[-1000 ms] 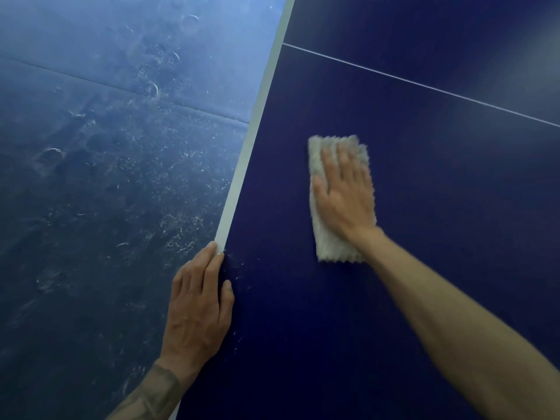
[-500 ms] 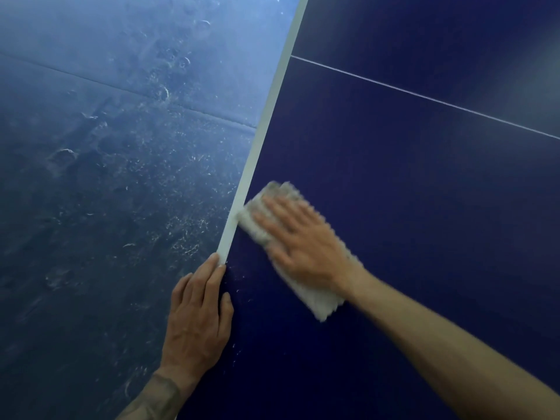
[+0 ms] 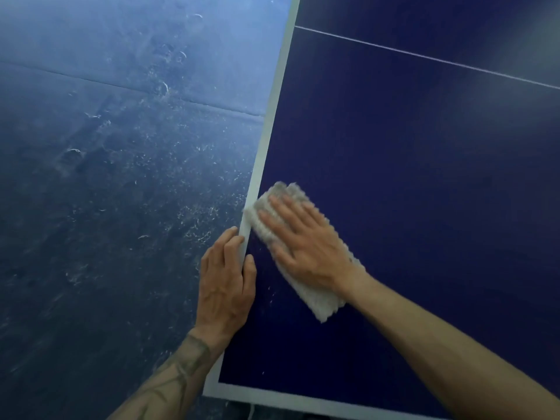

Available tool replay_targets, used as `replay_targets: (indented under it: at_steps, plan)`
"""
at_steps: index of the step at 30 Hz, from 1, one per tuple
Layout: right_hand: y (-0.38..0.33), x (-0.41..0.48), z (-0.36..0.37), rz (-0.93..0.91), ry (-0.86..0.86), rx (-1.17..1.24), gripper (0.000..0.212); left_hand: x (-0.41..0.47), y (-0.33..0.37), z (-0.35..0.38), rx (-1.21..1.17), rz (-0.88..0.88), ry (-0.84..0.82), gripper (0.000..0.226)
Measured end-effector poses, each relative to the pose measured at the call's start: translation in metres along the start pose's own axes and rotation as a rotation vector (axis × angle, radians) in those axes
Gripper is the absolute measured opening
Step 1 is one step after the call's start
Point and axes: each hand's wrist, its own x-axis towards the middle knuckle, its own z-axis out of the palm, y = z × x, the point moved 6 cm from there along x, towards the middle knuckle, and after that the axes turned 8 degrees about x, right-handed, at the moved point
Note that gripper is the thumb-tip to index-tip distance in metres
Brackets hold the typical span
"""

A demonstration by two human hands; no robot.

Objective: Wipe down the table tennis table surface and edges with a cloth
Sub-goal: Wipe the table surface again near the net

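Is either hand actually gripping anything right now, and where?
Nothing is gripped. The right hand presses flat on the middle of the cloth; the left hand rests, fingers straight, on the table's white edge.

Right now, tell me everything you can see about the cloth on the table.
The cloth is off-white with a nubby, bumpy weave, like terry or microfibre, and looks folded into a thick oblong pad. It lies flat and diagonal on the dark blue table. Its upper end reaches the white edge stripe and its lower end sticks out past the wrist. The right hand presses flat on its middle, fingers spread. Its outline is slightly blurred.
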Motion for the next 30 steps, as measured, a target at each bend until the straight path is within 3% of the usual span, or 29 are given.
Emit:
replay_targets:
  at_steps: [3,6,10,13,16,19,26,30]
  plan:
    - [0.009,0.013,-0.009,0.219,0.055,-0.008,0.063,-0.021,-0.007,-0.004,0.004,0.068,-0.046,0.038]
    - [-0.025,0.011,0.005,0.349,0.111,0.021,0.066,-0.037,-0.018,-0.008,-0.029,0.044,-0.058,0.043]
    - [-0.108,-0.051,0.042,0.128,0.124,0.064,0.067,-0.055,-0.028,-0.016,-0.117,0.037,-0.047,0.043]
    - [-0.1,-0.099,0.042,0.09,0.078,0.042,0.065,-0.069,-0.027,-0.014,-0.118,0.07,-0.081,0.043]
    - [-0.055,-0.113,0.027,0.339,0.121,0.035,0.062,-0.081,-0.026,-0.009,-0.114,0.046,-0.106,0.048]
    - [-0.056,-0.105,0.03,0.563,0.192,0.067,0.065,-0.087,-0.027,-0.009,-0.119,0.029,-0.101,0.049]
    - [-0.147,-0.106,0.063,0.231,0.216,0.105,0.062,-0.094,-0.03,-0.016,-0.198,0.04,-0.078,0.045]
    - [-0.118,-0.161,0.056,0.345,0.242,0.09,0.065,-0.11,-0.025,-0.022,-0.17,0.034,-0.086,0.049]
